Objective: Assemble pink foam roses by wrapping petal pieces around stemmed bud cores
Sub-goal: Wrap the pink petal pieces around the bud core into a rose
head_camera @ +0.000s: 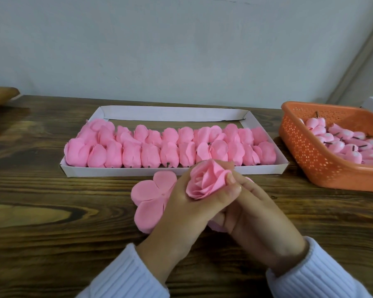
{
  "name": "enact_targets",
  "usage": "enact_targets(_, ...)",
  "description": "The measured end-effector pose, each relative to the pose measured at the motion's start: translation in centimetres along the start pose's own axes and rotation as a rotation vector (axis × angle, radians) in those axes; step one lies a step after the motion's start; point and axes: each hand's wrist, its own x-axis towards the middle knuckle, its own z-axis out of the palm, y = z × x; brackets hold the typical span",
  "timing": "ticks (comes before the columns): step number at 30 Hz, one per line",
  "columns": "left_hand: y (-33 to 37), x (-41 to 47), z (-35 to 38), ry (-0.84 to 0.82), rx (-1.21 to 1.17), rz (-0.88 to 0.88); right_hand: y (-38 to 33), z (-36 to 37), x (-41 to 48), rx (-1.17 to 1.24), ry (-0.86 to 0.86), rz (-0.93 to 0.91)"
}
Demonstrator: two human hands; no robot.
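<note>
Rose (207, 181): held over the worktop (52, 211), left hand (181, 203) curled round it, right hand (256, 216) gripping its base.
Risk: ease that grip and the wrapped petals spring open.
Petal piece (149, 196): flat beneath the left hand, may crease.

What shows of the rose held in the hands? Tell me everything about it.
The rose is pink and looks like soft matte foam: a tight spiral centre with looser petals curling outward. It is held above the table, bloom tilted toward the camera, just in front of the white tray. The left hand grips it from below; the right hand closes beneath. Its stem is hidden.
</note>
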Motion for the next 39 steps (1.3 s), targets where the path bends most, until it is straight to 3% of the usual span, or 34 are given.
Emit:
enact_targets(7,0.53,-0.14,-0.20,0.081,-0.030,0.009,-0.17,-0.30,0.15,-0.062,-0.001,0.198)
enact_targets(16,0.63,-0.56,0.22,-0.057,0.076,0.116,0.30,-0.65,0.00,0.026,-0.067,0.151)
enact_targets(21,0.65,-0.94,0.32,-0.058,0.126,0.084,0.51,-0.74,-0.02,-0.033,-0.030,0.200)
enact_targets(32,1.01,-0.87,0.12,0.007,0.156,0.175,0.30,-0.94,-0.11,0.072,-0.209,0.177)
enact_targets(39,0.92,-0.89,0.35,-0.018,0.088,0.133,0.25,-0.41,-0.12,0.044,-0.165,0.158)
